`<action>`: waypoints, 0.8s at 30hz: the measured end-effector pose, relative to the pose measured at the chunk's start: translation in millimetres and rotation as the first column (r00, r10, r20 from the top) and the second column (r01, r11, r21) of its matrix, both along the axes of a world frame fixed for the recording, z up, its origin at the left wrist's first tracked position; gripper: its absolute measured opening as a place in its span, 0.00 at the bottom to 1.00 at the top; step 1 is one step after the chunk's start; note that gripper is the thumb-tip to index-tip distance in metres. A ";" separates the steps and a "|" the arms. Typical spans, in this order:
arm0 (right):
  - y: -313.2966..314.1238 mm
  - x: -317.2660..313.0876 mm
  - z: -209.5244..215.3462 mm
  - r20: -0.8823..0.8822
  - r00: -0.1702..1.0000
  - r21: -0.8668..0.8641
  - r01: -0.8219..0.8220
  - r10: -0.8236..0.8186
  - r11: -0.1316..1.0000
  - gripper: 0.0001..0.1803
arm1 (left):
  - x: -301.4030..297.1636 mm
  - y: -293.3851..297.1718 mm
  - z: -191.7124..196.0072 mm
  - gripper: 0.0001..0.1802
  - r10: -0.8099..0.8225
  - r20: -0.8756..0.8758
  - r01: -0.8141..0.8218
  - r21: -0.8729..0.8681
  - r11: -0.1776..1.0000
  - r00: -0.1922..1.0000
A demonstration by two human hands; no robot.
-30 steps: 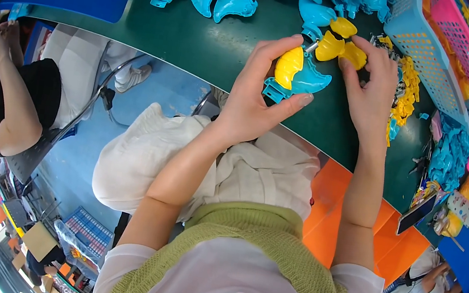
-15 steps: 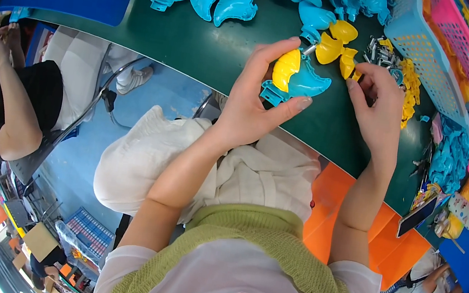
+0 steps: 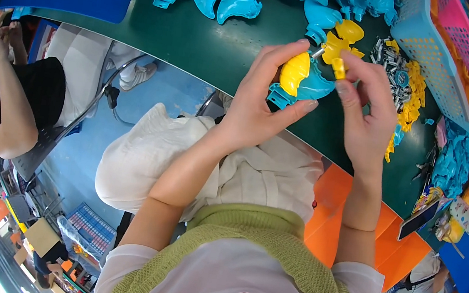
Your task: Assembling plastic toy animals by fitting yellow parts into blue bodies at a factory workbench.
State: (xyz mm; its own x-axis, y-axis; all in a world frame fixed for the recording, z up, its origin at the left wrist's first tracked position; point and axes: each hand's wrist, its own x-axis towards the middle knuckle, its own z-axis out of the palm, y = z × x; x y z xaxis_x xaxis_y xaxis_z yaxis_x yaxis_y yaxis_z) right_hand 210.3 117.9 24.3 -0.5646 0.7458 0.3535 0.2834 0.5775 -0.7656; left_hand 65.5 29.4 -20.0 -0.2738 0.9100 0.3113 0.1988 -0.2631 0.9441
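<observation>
Left hand [image 3: 257, 105] grips a blue and yellow toy shell [image 3: 301, 81] above the near edge of the green worktop [image 3: 212, 48], while right hand [image 3: 366, 113] pinches a small yellow piece [image 3: 338, 67] beside it.

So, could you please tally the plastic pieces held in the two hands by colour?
Teal: 1, the teal shell in the left hand.
Yellow: 2, the yellow half on that shell and the small yellow piece in the right hand.
Total: 3.
</observation>
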 end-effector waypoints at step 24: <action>0.2 -2.0 -9.6 0.119 0.993 0.261 -0.034 0.003 0.965 0.11 | 3.6 0.3 1.6 0.39 0.031 -0.128 -0.029 0.021 0.999 0.991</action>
